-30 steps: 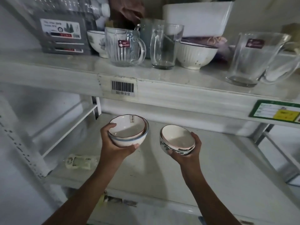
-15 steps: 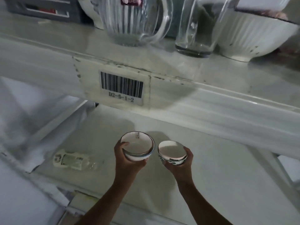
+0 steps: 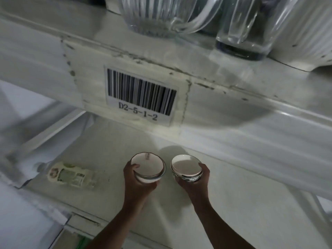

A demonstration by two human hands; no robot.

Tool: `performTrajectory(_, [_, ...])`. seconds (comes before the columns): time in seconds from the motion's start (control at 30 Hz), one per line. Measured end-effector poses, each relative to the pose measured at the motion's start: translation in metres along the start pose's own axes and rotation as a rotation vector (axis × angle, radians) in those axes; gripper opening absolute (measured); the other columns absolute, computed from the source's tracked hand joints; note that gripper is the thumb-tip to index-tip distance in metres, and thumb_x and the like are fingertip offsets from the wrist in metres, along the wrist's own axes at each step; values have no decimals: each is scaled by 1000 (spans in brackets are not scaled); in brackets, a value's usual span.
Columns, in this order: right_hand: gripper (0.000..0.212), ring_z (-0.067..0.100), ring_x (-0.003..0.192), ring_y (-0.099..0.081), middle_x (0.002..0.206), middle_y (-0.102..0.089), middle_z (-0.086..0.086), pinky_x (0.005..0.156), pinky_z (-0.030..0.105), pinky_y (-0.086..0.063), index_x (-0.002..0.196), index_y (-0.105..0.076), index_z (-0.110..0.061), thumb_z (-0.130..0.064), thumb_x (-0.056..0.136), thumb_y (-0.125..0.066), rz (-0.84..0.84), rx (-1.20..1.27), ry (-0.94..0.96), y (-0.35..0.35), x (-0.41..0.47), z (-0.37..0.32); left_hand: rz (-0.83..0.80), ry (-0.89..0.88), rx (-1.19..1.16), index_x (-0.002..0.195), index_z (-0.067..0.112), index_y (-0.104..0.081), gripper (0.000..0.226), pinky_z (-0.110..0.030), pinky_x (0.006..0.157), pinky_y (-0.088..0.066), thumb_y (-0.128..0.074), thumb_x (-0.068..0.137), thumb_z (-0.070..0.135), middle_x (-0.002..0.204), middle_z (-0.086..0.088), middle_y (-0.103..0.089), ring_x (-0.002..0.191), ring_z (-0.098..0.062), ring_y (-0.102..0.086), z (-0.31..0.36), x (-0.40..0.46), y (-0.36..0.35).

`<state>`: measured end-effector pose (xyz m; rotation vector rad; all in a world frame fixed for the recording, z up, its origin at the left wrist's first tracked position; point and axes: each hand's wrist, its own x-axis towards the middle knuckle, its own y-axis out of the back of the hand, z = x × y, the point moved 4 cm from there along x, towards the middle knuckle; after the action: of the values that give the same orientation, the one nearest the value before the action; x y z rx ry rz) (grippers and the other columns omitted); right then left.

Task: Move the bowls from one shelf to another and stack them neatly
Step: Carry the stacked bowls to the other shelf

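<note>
My left hand [image 3: 133,180] grips a small stack of two nested white bowls with a blue-grey rim [image 3: 148,167], thumb over the near rim. My right hand [image 3: 195,184] holds a second nested stack, white inside with a dark blue pattern outside [image 3: 186,167]. Both stacks are upright and side by side, a small gap apart, low over the lower shelf [image 3: 242,203]. I cannot tell whether they touch its surface.
A clear bottle with a pale label [image 3: 71,177] lies on its side on the lower shelf, left of my hands. The upper shelf edge with a barcode label [image 3: 140,95] hangs close overhead, carrying a ribbed glass mug [image 3: 161,15], a tumbler [image 3: 246,29] and a white ribbed bowl [image 3: 309,33].
Both hands have gone down and deeper into the lower shelf with their bowls. The view has closed in under the upper shelf edge, so the barcode looms much larger.
</note>
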<state>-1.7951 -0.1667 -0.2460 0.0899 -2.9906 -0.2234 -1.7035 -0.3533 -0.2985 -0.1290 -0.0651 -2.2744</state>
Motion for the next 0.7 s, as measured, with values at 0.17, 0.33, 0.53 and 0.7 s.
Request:
performTrajectory(0.17, [81,-23,87,-56,101,-53,-14,72,-1,-43,98,-47,-31,22,49,-85,-17,-46,40,7,3,8,-58,40,7,111,25,-42,82,-10,90,-43,-88,44,16,129,5,-45,117,-1,-47,-10,-1,0])
performTrajectory(0.33, [82,-19,93,-54,104,-51,-11,76,4,-44,99,-47,-33,8,45,-93,-5,-144,13,18,2,30,-125,39,56,117,27,-42,87,0,88,-36,-86,43,26,135,8,-44,117,5,-46,-9,1,-4])
performTrajectory(0.53, [107,5,113,-47,125,-41,-12,86,6,-41,130,-35,-27,-12,44,-97,-39,-234,-107,22,1,59,-165,18,168,140,27,-35,108,-19,103,-35,-92,48,15,140,10,-43,127,-3,-43,-10,5,0])
performTrajectory(0.7, [101,-11,106,-47,120,-45,-12,84,3,-40,123,-40,-29,-11,41,-96,-126,-365,-58,29,1,51,-230,45,220,141,27,-35,110,-29,103,-40,-88,45,23,137,7,-47,126,-8,-47,-9,7,13])
